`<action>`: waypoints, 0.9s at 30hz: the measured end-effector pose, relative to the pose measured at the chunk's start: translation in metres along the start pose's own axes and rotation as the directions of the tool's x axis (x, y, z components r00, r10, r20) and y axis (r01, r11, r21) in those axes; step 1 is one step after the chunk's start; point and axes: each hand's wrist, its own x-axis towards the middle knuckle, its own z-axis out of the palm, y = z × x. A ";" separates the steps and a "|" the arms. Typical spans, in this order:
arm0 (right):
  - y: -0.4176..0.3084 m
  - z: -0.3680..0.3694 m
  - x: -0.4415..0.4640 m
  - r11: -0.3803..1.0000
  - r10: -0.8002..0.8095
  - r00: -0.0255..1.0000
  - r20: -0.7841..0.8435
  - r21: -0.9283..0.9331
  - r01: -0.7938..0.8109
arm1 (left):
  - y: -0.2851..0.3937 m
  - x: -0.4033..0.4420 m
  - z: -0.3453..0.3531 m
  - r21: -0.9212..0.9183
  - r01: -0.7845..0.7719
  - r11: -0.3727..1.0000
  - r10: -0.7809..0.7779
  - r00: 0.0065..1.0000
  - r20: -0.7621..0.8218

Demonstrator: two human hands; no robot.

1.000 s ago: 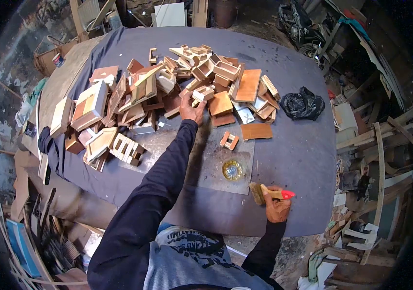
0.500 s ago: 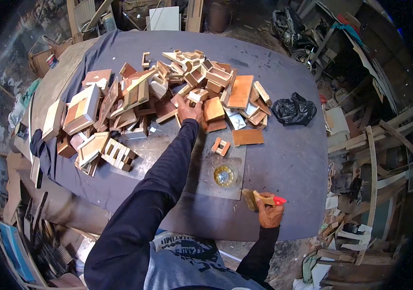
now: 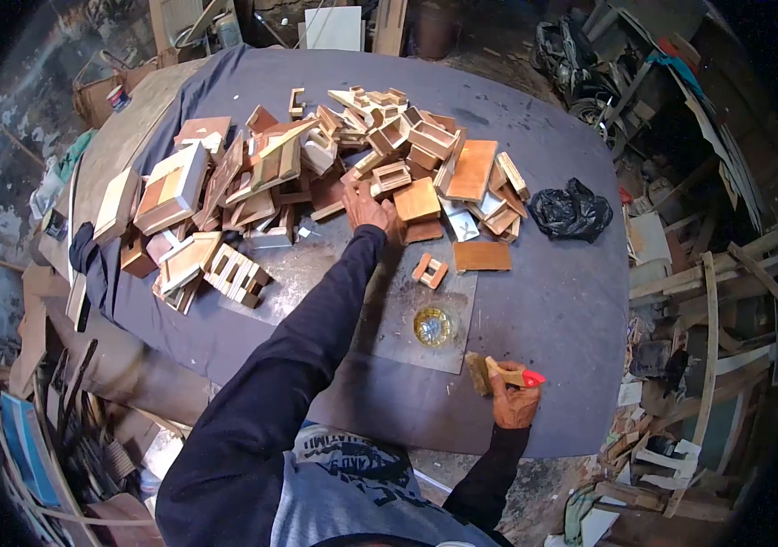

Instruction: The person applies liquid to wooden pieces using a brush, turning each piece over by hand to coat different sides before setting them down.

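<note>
My left hand (image 3: pixel 370 211) reaches into the pile of wooden pieces (image 3: pixel 278 173), its fingers stretched out and somewhat apart. Just beyond its fingertips is a small slatted wooden block (image 3: pixel 391 177); whether they touch it is unclear. An orange-brown wooden piece (image 3: pixel 417 200) lies right of that hand. Near the table's front edge, my right hand (image 3: pixel 515 402) is closed around a paintbrush (image 3: pixel 502 368) with a red-tipped handle, bristles pointing left. Up and left of the brush, a glass bowl (image 3: pixel 432 325) of yellowish liquid sits on a metal sheet (image 3: pixel 402 351). A small wooden frame (image 3: pixel 429 271) lies behind the bowl.
A grey cloth (image 3: pixel 557 301) covers the table. On its right side lies a crumpled black plastic bag (image 3: pixel 571 211), with a flat brown board (image 3: pixel 482 256) left of it. Scrap timber (image 3: pixel 708 337) clutters the floor on the right, and a motorcycle (image 3: pixel 580 73) stands at the back.
The whole view has shifted slightly, so the table things appear farther right. My left hand stays among the wooden pieces with small finger movement. My right hand still holds the paintbrush.
</note>
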 end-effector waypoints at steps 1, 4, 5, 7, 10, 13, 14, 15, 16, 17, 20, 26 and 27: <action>0.002 -0.001 0.002 1.000 -0.001 1.000 0.008 0.002 0.001 | 0.002 -0.007 -0.010 -0.139 -0.067 0.988 0.065 0.998 -0.018; 0.010 -0.002 0.006 0.993 -0.110 0.993 -0.036 -0.043 0.109 | 0.026 -0.040 -0.068 -0.427 -0.107 0.898 0.175 0.977 0.123; 0.006 -0.003 0.009 0.996 -0.077 0.996 -0.051 -0.047 0.075 | 0.038 -0.052 -0.092 -0.522 -0.057 0.851 0.176 0.968 0.180; -0.006 -0.004 0.018 0.994 -0.094 0.994 -0.048 -0.067 0.091 | 0.050 -0.069 -0.132 -0.595 0.013 0.804 0.155 0.960 0.231; -0.025 -0.001 0.026 0.989 -0.135 0.990 -0.049 -0.062 0.132 | 0.063 -0.083 -0.188 -0.714 0.202 0.670 0.107 0.926 0.362; -0.051 0.009 0.031 0.991 -0.105 0.994 -0.027 -0.091 0.102 | 0.091 -0.085 -0.246 -0.844 0.345 0.410 0.044 0.917 0.396; -0.057 0.014 0.031 0.991 -0.094 0.995 -0.037 -0.097 0.090 | 0.103 -0.085 -0.267 -0.880 0.354 0.317 0.044 0.921 0.387; -0.061 0.019 0.030 0.990 -0.094 0.995 -0.027 -0.106 0.091 | 0.114 -0.087 -0.287 -0.891 0.368 0.266 0.084 0.912 0.401; -0.066 0.025 0.031 0.988 -0.101 0.995 -0.015 -0.118 0.099 | 0.123 -0.089 -0.306 -0.901 0.380 0.210 0.127 0.903 0.410; -0.071 0.030 0.030 0.985 -0.109 0.994 -0.003 -0.133 0.107 | 0.129 -0.090 -0.325 -0.888 0.447 0.103 0.178 0.871 0.459; -0.082 0.046 0.024 0.979 -0.142 0.989 0.031 -0.141 0.145 | 0.143 -0.090 -0.371 -0.823 0.564 -0.074 0.221 0.814 0.538; -0.123 0.081 0.006 0.968 -0.145 0.988 0.056 -0.196 0.153 | 0.157 -0.091 -0.432 -0.692 0.669 -0.271 0.034 0.725 0.688; -0.126 0.085 0.003 0.966 -0.107 0.992 0.066 -0.231 0.119 | 0.157 -0.095 -0.431 -0.755 0.656 0.015 -0.054 0.754 0.654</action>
